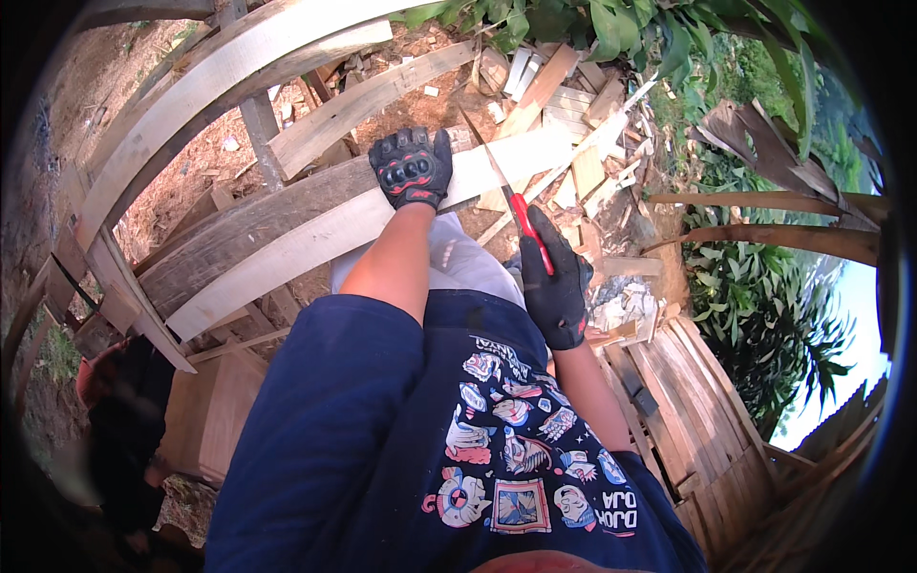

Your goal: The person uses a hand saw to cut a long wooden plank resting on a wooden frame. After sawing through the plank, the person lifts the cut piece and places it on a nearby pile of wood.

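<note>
A long pale wooden board [296, 246] lies along a thicker, weathered brown beam [253, 227]. My left hand [413, 170], in a black glove with red trim, presses down on the two with its fingers curled over the far side. My right hand [556, 286], gloved the same way, is closed around the red handle of a handsaw [524, 218]. The saw's thin blade points up and away, crossing the board to the right of my left hand. Whether its teeth have cut into the wood cannot be made out.
Curved-looking long planks [205, 105] stand at the far left. Wood offcuts [585, 172] are heaped beyond the board's right end. Stacked boards [693, 401] lie at the right, near leafy plants [755, 315]. A dark shape [129, 435] sits at the lower left.
</note>
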Available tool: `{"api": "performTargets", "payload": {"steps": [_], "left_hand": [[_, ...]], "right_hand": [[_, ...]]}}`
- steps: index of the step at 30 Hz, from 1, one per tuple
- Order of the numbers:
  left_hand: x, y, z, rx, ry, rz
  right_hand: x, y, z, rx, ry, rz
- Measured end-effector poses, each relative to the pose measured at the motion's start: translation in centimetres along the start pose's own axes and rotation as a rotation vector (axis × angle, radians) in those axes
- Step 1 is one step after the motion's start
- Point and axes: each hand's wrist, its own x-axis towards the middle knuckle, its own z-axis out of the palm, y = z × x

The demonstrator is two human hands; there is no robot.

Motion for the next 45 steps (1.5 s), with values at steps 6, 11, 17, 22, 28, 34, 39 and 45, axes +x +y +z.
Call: {"api": "performTargets", "payload": {"steps": [6, 11, 17, 22, 28, 34, 39, 45], "left_hand": [[-0.3, -0.4, 1.5, -0.01, 0.138, 0.029], [0.5, 0.0, 1.2, -0.02, 0.13, 0.046], [-0.3, 0.2, 1.8, -0.005, 0.149, 0.031], [-0.6, -0.3, 2.0, 0.017, 0.172, 0.024], [-0.5, -0.3, 2.6, 0.065, 0.191, 0.059], [-0.9, 0.0, 2.1, 0.083, 0.207, 0.05], [-0.5, -0.1, 2.4, 0.045, 0.134, 0.017], [-0.6, 0.7, 0.6, 0.058, 0.089, 0.014]], "right_hand": [[3.9, 4.7, 3.0, -0.118, 0.029, -0.358], [7.8, 5.5, 4.5, 0.152, 0.0, -0.082], [6.0, 4.9, 7.3, 0.089, 0.093, -0.225], [6.1, 5.0, 6.2, 0.141, 0.038, -0.266], [7.8, 4.6, 5.4, 0.175, -0.002, -0.261], [13.2, 4.5, 9.5, 0.058, -0.129, -0.08], [12.9, 6.5, 11.7, 0.118, -0.004, -0.238], [11.0, 7.6, 9.1, 0.263, -0.084, -0.303]]}}
